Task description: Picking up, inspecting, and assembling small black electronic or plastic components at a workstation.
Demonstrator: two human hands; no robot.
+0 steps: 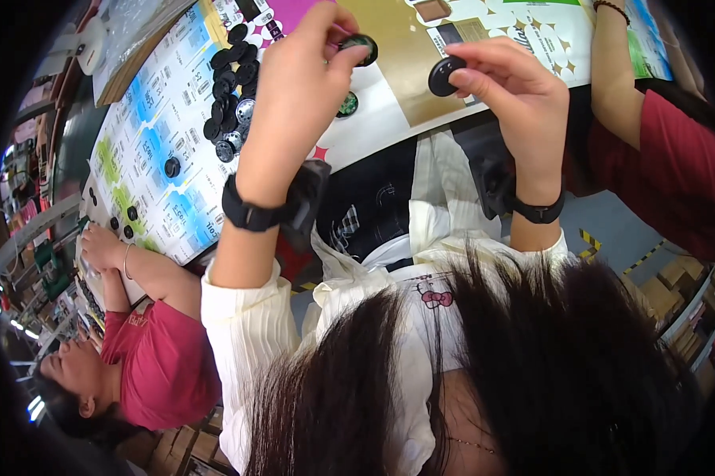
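Both hands pinch black discs: left hand fingers grip one disc, right hand another disc.

My left hand is up over the tabletop, fingers pinching a round disc. Just to its right, my right hand holds another disc, the two discs near but apart. Below the left one, a third disc lies on the tabletop. Left of my left hand sits a pile of discs on printed sheets. Further left, another person's hand rests on the sheets; a second person's arm crosses the tabletop at my right.
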